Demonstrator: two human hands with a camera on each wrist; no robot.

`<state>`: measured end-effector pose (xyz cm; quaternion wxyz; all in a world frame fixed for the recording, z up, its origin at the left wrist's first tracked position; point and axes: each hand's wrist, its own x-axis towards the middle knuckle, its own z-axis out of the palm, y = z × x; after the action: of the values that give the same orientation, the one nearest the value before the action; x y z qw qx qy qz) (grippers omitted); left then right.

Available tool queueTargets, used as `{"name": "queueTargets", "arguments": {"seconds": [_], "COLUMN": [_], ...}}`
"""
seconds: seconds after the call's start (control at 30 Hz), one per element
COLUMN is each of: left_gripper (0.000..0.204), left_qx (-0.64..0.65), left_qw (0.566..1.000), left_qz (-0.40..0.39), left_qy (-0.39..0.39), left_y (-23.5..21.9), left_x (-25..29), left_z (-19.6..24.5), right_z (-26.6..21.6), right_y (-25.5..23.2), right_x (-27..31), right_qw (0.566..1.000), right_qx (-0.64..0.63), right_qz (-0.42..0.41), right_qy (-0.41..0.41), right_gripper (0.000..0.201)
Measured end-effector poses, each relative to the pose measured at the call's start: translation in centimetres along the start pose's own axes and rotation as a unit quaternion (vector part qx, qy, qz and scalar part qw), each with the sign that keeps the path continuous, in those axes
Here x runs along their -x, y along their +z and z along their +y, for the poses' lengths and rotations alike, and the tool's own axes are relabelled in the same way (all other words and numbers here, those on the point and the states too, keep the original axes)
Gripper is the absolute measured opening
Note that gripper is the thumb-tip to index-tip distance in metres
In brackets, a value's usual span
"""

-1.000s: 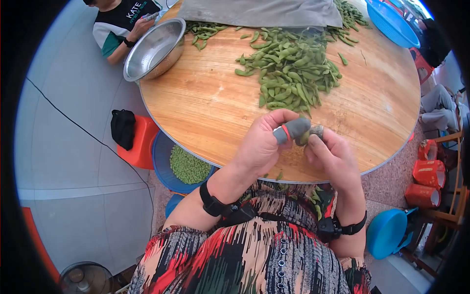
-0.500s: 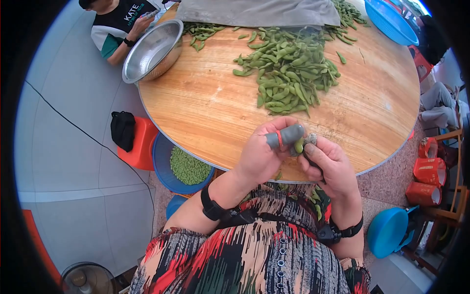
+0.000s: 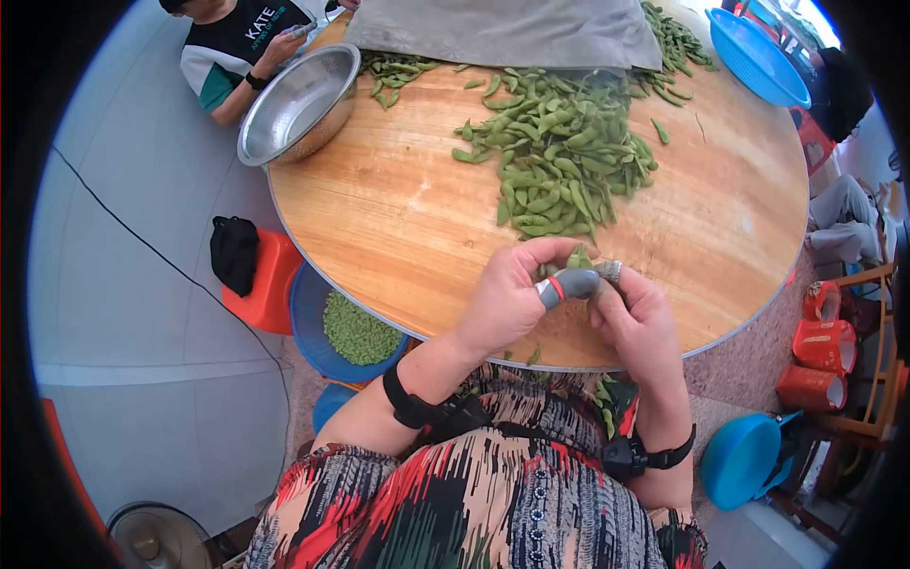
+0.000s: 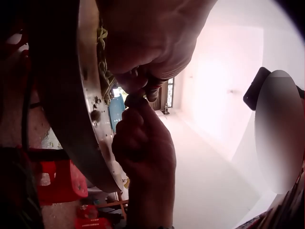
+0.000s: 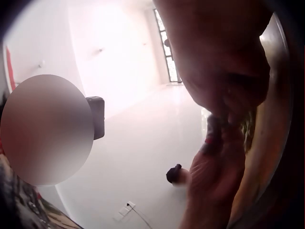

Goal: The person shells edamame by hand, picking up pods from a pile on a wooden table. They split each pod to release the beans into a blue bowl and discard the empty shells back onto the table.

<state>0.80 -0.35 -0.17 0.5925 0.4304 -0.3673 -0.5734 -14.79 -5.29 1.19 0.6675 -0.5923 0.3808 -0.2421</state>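
In the head view my left hand (image 3: 512, 296) pinches a green soybean pod (image 3: 579, 256) just over the table's near edge. Its tip sticks up past the fingers, and the rest is hidden behind them. A grey finger cover (image 3: 574, 284) with a red band sits on the left thumb. My right hand (image 3: 643, 318) meets the left at the fingertips, its fingers curled in and its thumb against the pod's hidden end; it too wears a grey finger cover (image 3: 609, 272). Both wrist views are dark, with the hands (image 4: 145, 138) meeting at the fingertips.
A heap of soybean pods (image 3: 569, 161) lies on the round wooden table (image 3: 398, 218), below a grey cloth (image 3: 502, 33). A metal basin (image 3: 301, 104) stands at the left edge. Beneath is a blue basket (image 3: 308, 327) of shelled beans (image 3: 358, 330). Another person (image 3: 232, 47) sits at the far left.
The green pod between the fingers showed lower down half a second ago; now a pod tip stands above the left thumb. My hands have shifted slightly, and the head view has tilted a little.
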Motion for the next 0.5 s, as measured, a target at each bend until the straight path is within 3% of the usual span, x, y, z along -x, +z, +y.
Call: {"name": "queueTargets", "arguments": {"seconds": [0.07, 0.13, 0.17, 0.2, 0.27, 0.33, 0.4, 0.43, 0.47, 0.5], "left_gripper": [0.034, 0.036, 0.039, 0.042, 0.044, 0.047, 0.049, 0.049, 0.046, 0.043], "left_qx": [-0.029, -0.057, -0.213, -0.361, -0.345, -0.329, -0.300, -0.300, -0.296, -0.288], "left_qw": [0.999, 0.997, 0.973, 0.913, 0.927, 0.939, 0.941, 0.941, 0.919, 0.886], "left_qz": [-0.014, -0.028, -0.039, -0.047, -0.033, -0.017, -0.071, -0.072, -0.135, -0.195], "left_qy": [-0.017, -0.035, 0.078, 0.187, 0.141, 0.094, 0.141, 0.140, 0.225, 0.306], "left_y": [-0.4, -0.5, -0.4, -0.3, -0.3, -0.5, -0.9, -1.4, -2.1, -2.4], "left_x": [0.0, -0.2, -0.4, -0.5, -0.1, 0.1, -0.1, -0.5, -1.0, -1.2], "left_z": [0.4, 0.7, 0.8, 0.9, 1.4, 2.1, 3.0, 2.8, 2.3, 2.1], "right_z": [-0.1, -0.7, -1.1, -1.0, -0.6, -0.8, -0.5, -0.3, 0.2, 0.7], "right_y": [-0.4, -1.1, -0.7, -0.5, -0.2, -0.1, -0.3, -0.3, -0.1, 0.0], "right_x": [-0.4, -0.9, -0.9, -1.0, -1.0, -1.0, -0.9, -0.8, -0.8, -0.8], "right_qw": [0.996, 0.995, 0.994, 0.994, 0.992, 0.996, 0.977, 0.977, 0.928, 0.850], "right_qx": [0.072, 0.049, 0.029, 0.030, 0.083, 0.053, -0.209, -0.210, -0.359, -0.497], "right_qz": [-0.011, 0.067, 0.093, 0.093, 0.040, 0.034, -0.026, -0.025, -0.081, -0.136], "right_qy": [-0.044, -0.051, -0.051, -0.050, -0.085, -0.066, 0.018, 0.019, 0.066, 0.110], "right_gripper": [0.017, 0.018, 0.018, 0.018, 0.020, 0.017, 0.010, 0.010, 0.008, 0.005]}}
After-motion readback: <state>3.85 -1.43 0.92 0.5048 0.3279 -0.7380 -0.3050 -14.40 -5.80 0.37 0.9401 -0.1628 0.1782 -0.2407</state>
